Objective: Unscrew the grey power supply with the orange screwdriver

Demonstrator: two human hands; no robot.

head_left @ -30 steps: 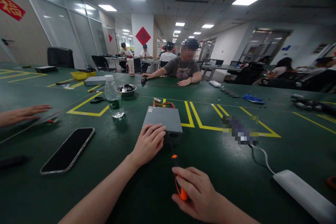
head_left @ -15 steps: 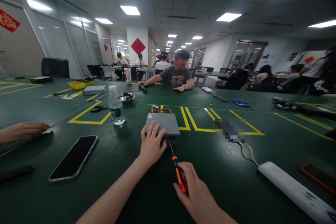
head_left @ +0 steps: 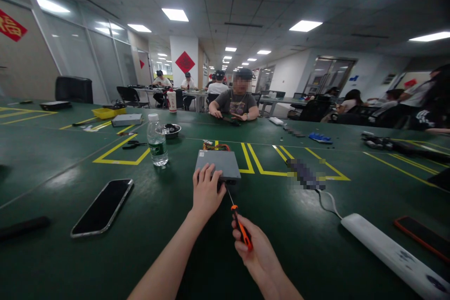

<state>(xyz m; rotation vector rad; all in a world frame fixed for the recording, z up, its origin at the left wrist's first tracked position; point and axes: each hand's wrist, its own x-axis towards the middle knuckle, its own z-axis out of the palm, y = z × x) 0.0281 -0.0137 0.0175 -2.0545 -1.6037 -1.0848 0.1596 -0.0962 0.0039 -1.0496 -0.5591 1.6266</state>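
Note:
A grey metal computer power supply [head_left: 225, 161] lies on the green table, its bundle of coloured wires [head_left: 216, 146] at the far side. My left hand [head_left: 207, 190] grips its near left part, fingers bent over the top and thumb at the front face. My right hand [head_left: 251, 239] is closed round the orange and black handle of a screwdriver [head_left: 241, 227]. The screwdriver's thin shaft points up and away to the front face of the power supply, below its socket. Whether the tip sits in a screw is too small to tell.
Left of the power supply stand a water bottle [head_left: 157, 143] and a metal bowl [head_left: 172, 130]. A phone [head_left: 103, 208] lies nearer on the left. On the right are a white power strip [head_left: 390, 253] and an orange-edged phone [head_left: 423, 236]. A person [head_left: 235, 98] sits opposite.
My right hand's fingers have wrapped round the screwdriver handle. A neighbour's hand at the left has gone from view. The person opposite has drawn their hands and a dark object together.

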